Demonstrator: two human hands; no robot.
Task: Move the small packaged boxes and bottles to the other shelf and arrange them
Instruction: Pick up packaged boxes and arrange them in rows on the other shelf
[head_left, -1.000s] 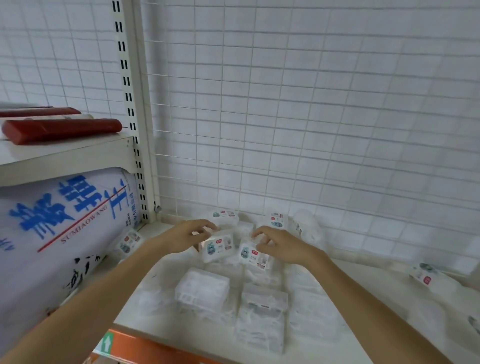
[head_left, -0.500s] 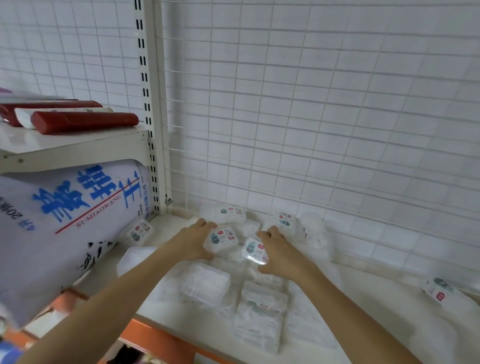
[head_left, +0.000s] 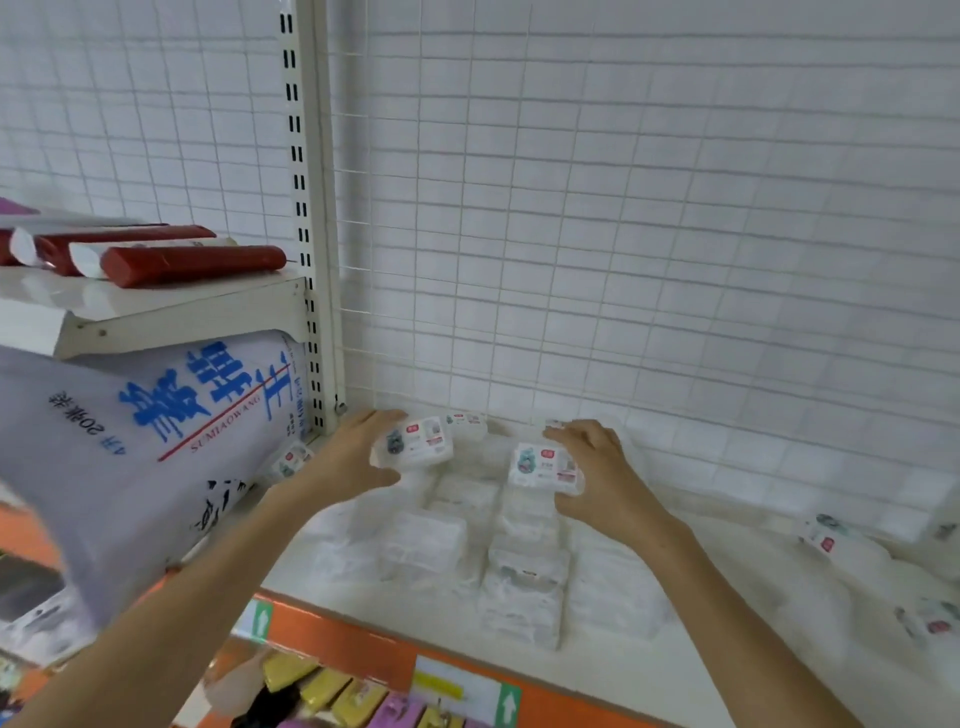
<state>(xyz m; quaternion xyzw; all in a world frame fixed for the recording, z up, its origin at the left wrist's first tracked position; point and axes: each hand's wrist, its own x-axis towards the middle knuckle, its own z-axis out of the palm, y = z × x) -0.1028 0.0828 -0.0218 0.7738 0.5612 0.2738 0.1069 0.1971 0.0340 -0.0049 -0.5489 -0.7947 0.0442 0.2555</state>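
Several small clear-wrapped white packs lie in rows on the white shelf (head_left: 701, 670). My left hand (head_left: 353, 457) grips one labelled pack (head_left: 415, 441), held a little above the pile at the back left. My right hand (head_left: 597, 467) grips a second labelled pack (head_left: 543, 467) over the back of the middle row. Below them flat packs (head_left: 426, 540) and another stack of packs (head_left: 524, 597) sit side by side. More loose packs (head_left: 831, 540) lie at the right end of the shelf, and one small pack (head_left: 291, 460) leans by the left post.
A white wire-grid back panel (head_left: 623, 234) closes the shelf behind. A slotted upright post (head_left: 306, 208) stands on the left. Beyond it a large white bag with blue characters (head_left: 156, 441) sits under a shelf carrying red tubes (head_left: 192, 262). An orange price strip (head_left: 363, 654) edges the shelf front.
Both hands have lifted their packs and moved apart, the left going left and back, the right holding its pack higher. The camera has shifted closer and to the right.
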